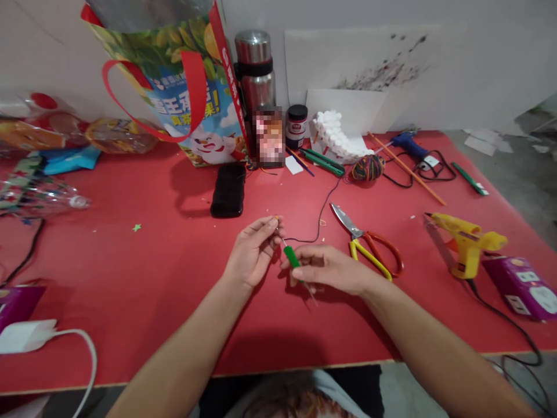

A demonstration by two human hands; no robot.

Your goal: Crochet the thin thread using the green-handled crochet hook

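Over the middle of the red table (165,278), my left hand (256,249) pinches something small, partly hidden by the fingertips, with a bit of orange showing. My right hand (326,268) grips a green-handled tool (291,256) with a thin metal shaft, whose upper tip reaches my left fingers. A thin piece sticks out below the right fingers. A dark thread runs from near my left fingertips back to a multicoloured yarn ball (368,168). Scissors (354,230) with red and yellow handles lie open to the right of my right hand.
A black phone-like case (228,190) lies ahead on the left. Behind it stand a shopping bag (191,98), a steel flask (256,75) and a dark jar (297,126). At right are a yellow glue gun (467,241) with a cord and a purple box (520,287).
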